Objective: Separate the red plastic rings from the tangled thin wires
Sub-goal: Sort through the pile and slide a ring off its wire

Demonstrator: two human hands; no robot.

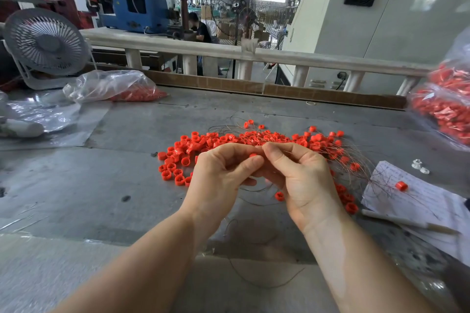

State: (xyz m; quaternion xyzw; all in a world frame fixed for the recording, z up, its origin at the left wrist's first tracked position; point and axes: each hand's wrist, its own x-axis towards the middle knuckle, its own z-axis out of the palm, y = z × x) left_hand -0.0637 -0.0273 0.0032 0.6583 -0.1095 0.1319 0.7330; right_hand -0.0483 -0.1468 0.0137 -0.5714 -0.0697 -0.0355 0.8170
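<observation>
A pile of small red plastic rings [203, 141] spreads across the grey table [127, 185], with loose rings to the left and rings still caught in thin wires [356, 162] to the right. My left hand [223, 175] pinches one red ring [253, 155] between thumb and forefinger. My right hand [300, 175] meets it fingertip to fingertip and pinches a thin wire beside that ring. More wire [254, 272] trails loose on the table below my wrists.
A clear bag of red rings [114, 87] lies at the back left beside a white desk fan [44, 43]. Bags of red parts [442, 107] sit at the right edge. A written sheet of paper [417, 201] and a single ring [401, 186] lie right.
</observation>
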